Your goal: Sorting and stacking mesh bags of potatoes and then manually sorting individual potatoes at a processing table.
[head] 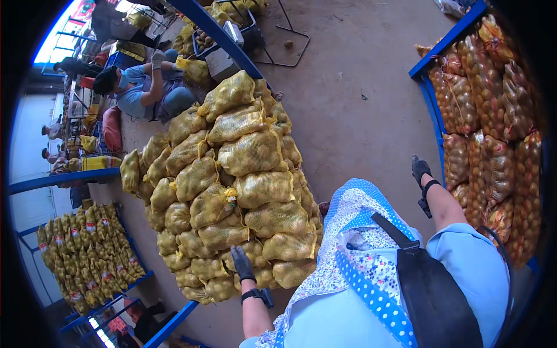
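Observation:
My left hand (243,263), in a dark glove, lies with fingers extended against the near end of a stack of yellow mesh sacks (259,154). It seems to touch one sack (224,235), with nothing gripped. The sacks hold round produce that looks like potatoes or onions, and they are piled several layers high. Out to the other side, my right hand (421,168) hangs in the air, gloved too and holding nothing. It is apart from the stack of reddish mesh sacks (481,104) beside it.
Blue metal frame bars (209,32) border the stacks. A seated person (145,89) in a mask handles a yellow sack (193,71) beyond the pile. Another rack of sacks (89,256) stands at the far left. Concrete floor (348,100) runs between the stacks, with a metal stand (300,48) on it.

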`<action>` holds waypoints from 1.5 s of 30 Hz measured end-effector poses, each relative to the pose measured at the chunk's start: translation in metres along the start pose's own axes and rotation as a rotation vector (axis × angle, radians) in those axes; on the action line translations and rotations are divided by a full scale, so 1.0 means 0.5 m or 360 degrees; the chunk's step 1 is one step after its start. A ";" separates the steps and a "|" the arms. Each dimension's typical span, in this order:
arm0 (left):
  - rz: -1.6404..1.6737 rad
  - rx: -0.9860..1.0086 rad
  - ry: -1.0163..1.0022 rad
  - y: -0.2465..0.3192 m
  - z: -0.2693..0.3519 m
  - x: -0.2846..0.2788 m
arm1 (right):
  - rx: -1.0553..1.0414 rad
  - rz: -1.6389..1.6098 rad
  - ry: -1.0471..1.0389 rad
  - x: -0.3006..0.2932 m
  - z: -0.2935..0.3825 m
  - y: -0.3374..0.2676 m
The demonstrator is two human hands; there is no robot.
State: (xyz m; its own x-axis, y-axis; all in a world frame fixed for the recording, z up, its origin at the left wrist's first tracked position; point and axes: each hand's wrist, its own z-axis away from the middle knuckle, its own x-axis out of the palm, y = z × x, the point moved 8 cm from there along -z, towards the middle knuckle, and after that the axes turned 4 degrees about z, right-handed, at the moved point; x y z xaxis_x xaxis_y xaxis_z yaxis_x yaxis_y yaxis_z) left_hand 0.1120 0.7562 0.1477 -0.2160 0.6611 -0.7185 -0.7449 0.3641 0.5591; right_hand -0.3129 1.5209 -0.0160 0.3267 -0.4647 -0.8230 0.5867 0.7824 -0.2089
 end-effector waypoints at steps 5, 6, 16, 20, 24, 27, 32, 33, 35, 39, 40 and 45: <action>-0.0443 -0.0085 -0.0077 -0.180 0.159 0.180 | 0.0299 -0.1054 -0.0920 0.100 0.221 -0.162; -0.0129 -0.0230 -0.0152 -0.175 0.192 0.219 | 0.0244 -0.1121 -0.1105 0.121 0.237 -0.178; 0.0232 -0.0642 -0.0151 -0.163 0.247 0.365 | -0.0483 -0.0567 -0.1458 0.098 0.292 -0.385; 0.0238 -0.0700 0.0070 -0.257 0.173 0.332 | -0.0633 0.0047 -0.1362 0.143 0.189 -0.541; 0.0701 -0.0715 0.0608 -0.029 -0.197 0.181 | -0.0905 0.0057 -0.1134 0.171 0.177 -0.838; 0.0957 -0.0419 0.0580 0.094 -0.493 0.136 | -0.1503 -0.0079 -0.1311 0.381 0.132 -1.100; -0.0259 -0.0167 0.0682 0.246 -0.935 0.115 | -0.0747 -0.0406 -0.1721 0.691 0.189 -1.418; -0.0585 -0.0183 0.0589 0.226 -1.007 0.116 | -0.0603 -0.0457 -0.1627 0.747 0.185 -1.434; -0.0667 -0.0176 0.0529 0.217 -1.132 0.123 | -0.0737 -0.0422 -0.1642 0.862 0.159 -1.441; -0.0158 -0.0061 0.0294 0.130 -1.223 0.118 | -0.0700 -0.0763 -0.1789 0.945 0.178 -1.442; -0.0152 -0.0085 0.0265 0.116 -1.224 0.126 | -0.0667 -0.0740 -0.1789 0.949 0.176 -1.448; -0.0138 0.0217 0.0261 0.213 -1.175 0.167 | -0.0791 -0.0803 -0.1692 0.853 0.155 -1.462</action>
State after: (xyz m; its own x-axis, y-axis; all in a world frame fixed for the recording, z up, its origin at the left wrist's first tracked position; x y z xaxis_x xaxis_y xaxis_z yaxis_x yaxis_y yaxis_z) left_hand -0.3562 0.4648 -0.0956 -0.2628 0.5122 -0.8176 -0.6753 0.5076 0.5351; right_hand -0.5449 0.7187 -0.1736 0.7141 -0.6758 0.1826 0.5543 0.3865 -0.7372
